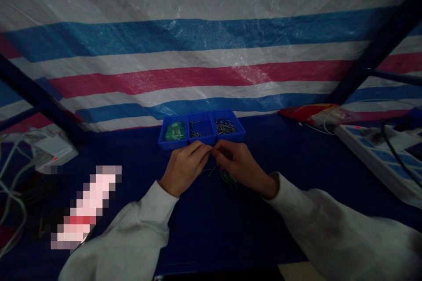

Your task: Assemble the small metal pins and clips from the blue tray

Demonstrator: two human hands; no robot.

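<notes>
My left hand (pixel 187 162) and my right hand (pixel 238 163) meet fingertip to fingertip over the dark blue table, just in front of the blue trays. Both are closed in a pinch; whatever sits between the fingers is too small and dark to name. Under my right hand lies a small dark pile (pixel 229 178) of thin pieces, partly hidden by the palm. A few thin metal pieces (pixel 208 170) lie between the hands. Behind them, the left blue tray (pixel 172 144) holds greenish pieces, the middle tray (pixel 206 125) a few screw-like pieces, and the right tray (pixel 240 129) many metal pins or screws.
A blurred-out bright rectangle (pixel 87 206) lies on the left, near white cables (pixel 13 197) and a white box (pixel 61 153). At right stand a red and yellow bag (pixel 310 113) and a white-edged case (pixel 379 162). Striped sheeting (pixel 211 35) hangs behind, between dark posts.
</notes>
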